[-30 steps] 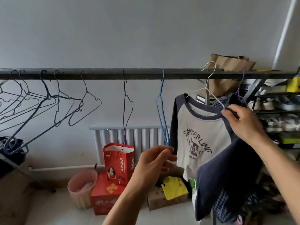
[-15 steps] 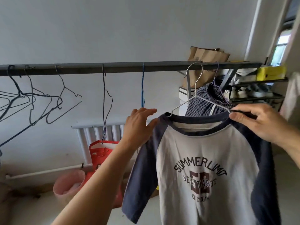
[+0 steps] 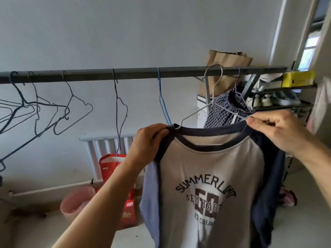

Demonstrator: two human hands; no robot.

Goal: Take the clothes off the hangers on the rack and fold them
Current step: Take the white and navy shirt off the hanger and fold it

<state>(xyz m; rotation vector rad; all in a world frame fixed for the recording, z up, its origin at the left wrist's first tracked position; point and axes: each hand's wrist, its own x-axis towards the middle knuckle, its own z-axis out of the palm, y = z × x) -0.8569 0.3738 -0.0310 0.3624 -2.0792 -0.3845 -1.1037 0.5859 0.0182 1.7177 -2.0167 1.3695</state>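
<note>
Two hands share one garment. The left hand (image 3: 148,142) curls its fingers (image 3: 157,128) over the left shoulder of the raglan T-shirt (image 3: 206,176), which hangs just below the rack rail (image 3: 125,75), towards its right end. The right hand (image 3: 275,129) pinches the opposite shoulder and an arm of the silver wire hanger (image 3: 197,113) together. Holding the shoulders apart likely stretches the neckline so that the hanger's end, poking out at the collar, can slip free. A checked garment (image 3: 220,111) hangs behind.

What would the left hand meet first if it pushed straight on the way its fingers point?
Probably the silver hanger poking out of the shirt collar, just beyond the left hand; depth is unclear.
</note>
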